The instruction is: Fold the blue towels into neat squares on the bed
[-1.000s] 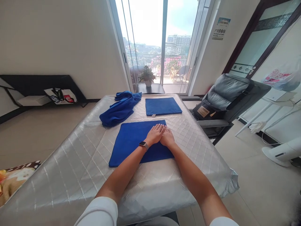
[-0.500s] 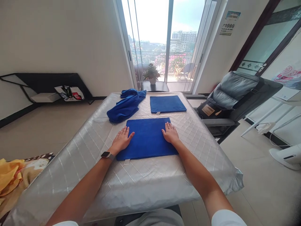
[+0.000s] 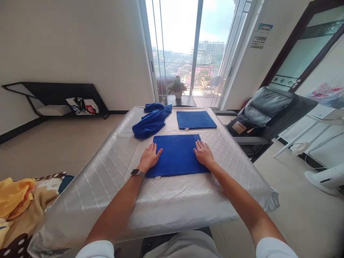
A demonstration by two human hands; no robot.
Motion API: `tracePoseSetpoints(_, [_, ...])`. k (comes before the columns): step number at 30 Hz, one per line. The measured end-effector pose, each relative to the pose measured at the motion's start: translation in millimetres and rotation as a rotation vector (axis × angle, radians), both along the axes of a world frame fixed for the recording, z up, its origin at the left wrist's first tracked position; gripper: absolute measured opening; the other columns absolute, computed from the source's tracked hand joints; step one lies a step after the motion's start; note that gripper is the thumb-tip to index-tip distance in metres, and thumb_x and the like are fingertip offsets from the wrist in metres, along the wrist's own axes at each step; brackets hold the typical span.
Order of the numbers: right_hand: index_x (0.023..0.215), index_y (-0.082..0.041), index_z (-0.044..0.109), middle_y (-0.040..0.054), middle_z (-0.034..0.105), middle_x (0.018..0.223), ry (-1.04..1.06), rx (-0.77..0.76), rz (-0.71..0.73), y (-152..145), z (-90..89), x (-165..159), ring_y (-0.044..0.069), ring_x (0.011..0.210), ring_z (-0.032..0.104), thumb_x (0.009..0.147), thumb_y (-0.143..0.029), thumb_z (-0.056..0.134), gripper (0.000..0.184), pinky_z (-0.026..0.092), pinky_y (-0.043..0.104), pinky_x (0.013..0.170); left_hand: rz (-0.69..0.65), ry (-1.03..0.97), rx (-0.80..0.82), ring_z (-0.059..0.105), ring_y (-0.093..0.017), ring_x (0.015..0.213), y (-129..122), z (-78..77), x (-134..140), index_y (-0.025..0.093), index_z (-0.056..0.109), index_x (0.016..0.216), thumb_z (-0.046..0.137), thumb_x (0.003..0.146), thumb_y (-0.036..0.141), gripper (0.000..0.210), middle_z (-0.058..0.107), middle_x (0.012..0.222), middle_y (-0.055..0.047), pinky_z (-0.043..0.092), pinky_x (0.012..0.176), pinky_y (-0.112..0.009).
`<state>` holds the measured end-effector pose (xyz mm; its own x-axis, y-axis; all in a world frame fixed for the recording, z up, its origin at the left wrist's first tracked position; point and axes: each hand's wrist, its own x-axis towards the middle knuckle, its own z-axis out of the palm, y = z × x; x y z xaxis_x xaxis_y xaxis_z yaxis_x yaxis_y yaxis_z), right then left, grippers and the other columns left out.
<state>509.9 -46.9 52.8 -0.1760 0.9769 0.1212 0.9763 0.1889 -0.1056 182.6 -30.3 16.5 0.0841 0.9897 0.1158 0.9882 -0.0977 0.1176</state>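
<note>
A folded blue cloth point(image 3: 176, 157) lies flat before me, a small white tag showing at its near edge. My left hand point(image 3: 150, 156) rests open on its left side, fingers pointing away from me. On the right side, my right hand point(image 3: 203, 153) lies flat with its fingers stretched over the edge. Beyond it are a second folded blue cloth point(image 3: 196, 119), also tagged, and a crumpled blue cloth point(image 3: 150, 123) to the left. All of them are on a table with a silvery quilted cover point(image 3: 231, 172).
A grey padded armchair point(image 3: 271, 111) with a black bag point(image 3: 239, 127) stands right of the table. Yellow and brown fabrics point(image 3: 18, 200) are at the lower left. A potted plant point(image 3: 177, 87) sits beyond the far edge, before the sliding glass door.
The view has shifted, so the table and cloths appear slightly farther right. Both hands remain flat on the sides of the near folded cloth.
</note>
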Motion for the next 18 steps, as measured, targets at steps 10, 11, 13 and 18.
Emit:
tracePoseSetpoints(10, [0.163, -0.011, 0.018, 0.0074, 0.013, 0.17, 0.029, -0.189, 0.04, -91.6, -14.1, 15.8, 0.021, 0.158, 0.011, 0.106, -0.058, 0.013, 0.074, 0.013, 0.041, 0.128, 0.015, 0.064, 0.113, 0.036, -0.035, 0.149, -6.0, 5.0, 2.9, -0.002, 0.039, 0.153, 0.017, 0.102, 0.062, 0.085, 0.039, 0.159, -0.027, 0.025, 0.123, -0.049])
tracePoseSetpoints(11, [0.163, -0.012, 0.018, 0.0073, 0.013, 0.17, 0.037, -0.195, 0.04, -91.5, -14.7, 16.1, 0.021, 0.158, 0.01, 0.106, -0.058, 0.013, 0.074, 0.013, 0.041, 0.128, 0.003, 0.065, 0.132, 0.036, -0.035, 0.149, -8.3, 7.4, 5.1, -0.002, 0.04, 0.152, 0.019, 0.102, 0.061, 0.083, 0.039, 0.159, -0.026, 0.025, 0.124, -0.049])
tracePoseSetpoints(13, [0.163, -0.012, 0.018, 0.0073, 0.012, 0.17, 0.05, -0.195, 0.035, -89.6, -14.9, 15.9, 0.021, 0.158, 0.009, 0.106, -0.057, 0.013, 0.074, 0.012, 0.042, 0.128, -0.047, 0.046, 0.164, 0.034, -0.034, 0.15, -15.3, 13.0, 14.8, 0.001, 0.043, 0.151, 0.021, 0.103, 0.058, 0.078, 0.039, 0.16, -0.023, 0.024, 0.125, -0.048])
tracePoseSetpoints(18, [0.163, -0.009, 0.019, 0.008, 0.012, 0.17, 0.073, -0.196, 0.038, -88.6, -15.0, 14.2, 0.022, 0.158, 0.009, 0.106, -0.055, 0.016, 0.073, 0.011, 0.043, 0.128, -0.412, -0.023, 0.15, 0.033, -0.025, 0.152, -44.4, 23.6, 80.0, 0.013, 0.048, 0.151, 0.023, 0.105, 0.056, 0.068, 0.041, 0.161, -0.014, 0.026, 0.126, -0.042])
